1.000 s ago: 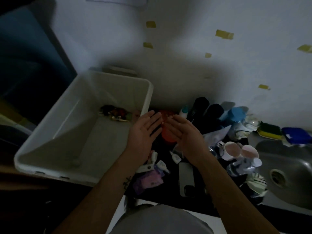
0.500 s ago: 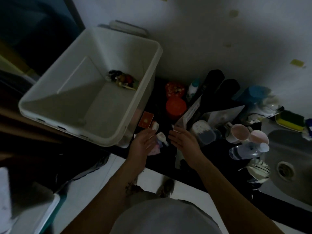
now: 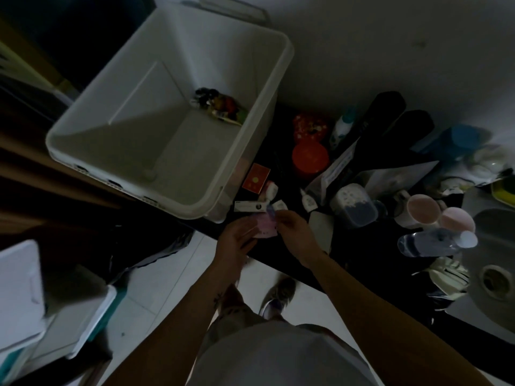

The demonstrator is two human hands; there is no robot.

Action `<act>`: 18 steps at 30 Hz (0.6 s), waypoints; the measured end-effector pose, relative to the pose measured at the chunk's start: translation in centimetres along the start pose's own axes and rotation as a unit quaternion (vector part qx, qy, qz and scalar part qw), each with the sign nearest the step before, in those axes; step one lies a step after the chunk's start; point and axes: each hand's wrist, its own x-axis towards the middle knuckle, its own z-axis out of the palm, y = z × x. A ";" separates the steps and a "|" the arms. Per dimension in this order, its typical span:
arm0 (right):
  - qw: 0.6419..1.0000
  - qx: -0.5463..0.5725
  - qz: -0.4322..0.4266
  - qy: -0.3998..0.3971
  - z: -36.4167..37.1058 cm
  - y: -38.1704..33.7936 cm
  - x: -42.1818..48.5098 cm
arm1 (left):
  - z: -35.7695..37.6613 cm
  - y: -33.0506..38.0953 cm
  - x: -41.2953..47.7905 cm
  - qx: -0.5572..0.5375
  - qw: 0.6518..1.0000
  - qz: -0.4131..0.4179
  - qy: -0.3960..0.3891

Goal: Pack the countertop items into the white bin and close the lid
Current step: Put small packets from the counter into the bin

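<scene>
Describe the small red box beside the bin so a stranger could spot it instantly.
Find the big white bin on the left of the dark countertop. Just past its near right corner lies a small red box. Unlike the round orange-red tub and patterned red tin beyond it, it is rectangular with a pale gold dot.

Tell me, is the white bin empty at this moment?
No: a small multicoloured bundle lies on the floor of the white bin, near its far right corner.
</scene>
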 end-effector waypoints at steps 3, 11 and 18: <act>0.983 -0.157 -0.069 0.071 -0.1 1.2 1.8 | 0.0 -0.4 0.5 -0.009 1.000 -0.007 0.002; 0.919 -0.384 -0.067 0.063 0.2 2.7 4.5 | 0.7 -0.5 1.2 0.002 0.999 -0.035 -0.014; 0.965 -0.242 -0.052 0.090 -0.2 2.1 4.4 | 1.6 0.7 2.0 0.081 0.995 -0.038 -0.051</act>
